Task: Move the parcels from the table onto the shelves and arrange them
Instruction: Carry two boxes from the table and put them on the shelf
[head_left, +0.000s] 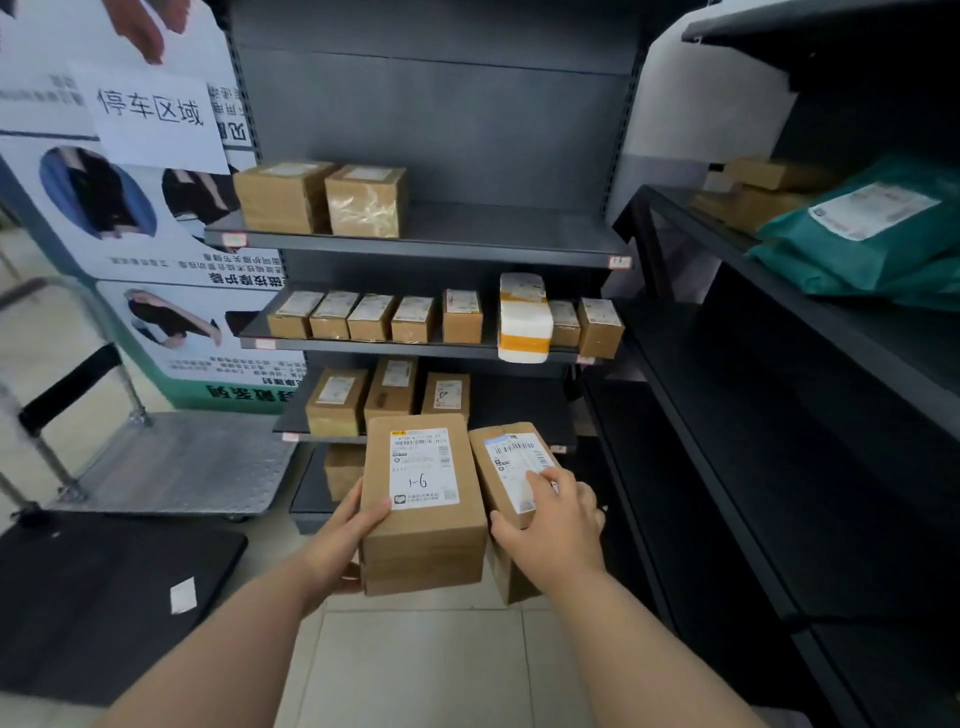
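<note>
Holding: left hand (358, 530) clasps larger box (423, 519); right hand (556, 525) clasps smaller box (511, 467).
Shelf (519, 405): bare stretch just beyond right hand; boxes probably best set upright, labels outward.

left hand (358, 540): curled round big brown cardboard box (423, 525) | right hand (553, 519): gripped small brown cardboard box (506, 467) | both arms: stretched out forward

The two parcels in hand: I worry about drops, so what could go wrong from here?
The right hand holds the smaller parcel only at its near end, so it might slip. The larger parcel, in the left hand, sits close beside it; they could knock together. The white parcel overhangs its shelf and might be bumped off.
</note>
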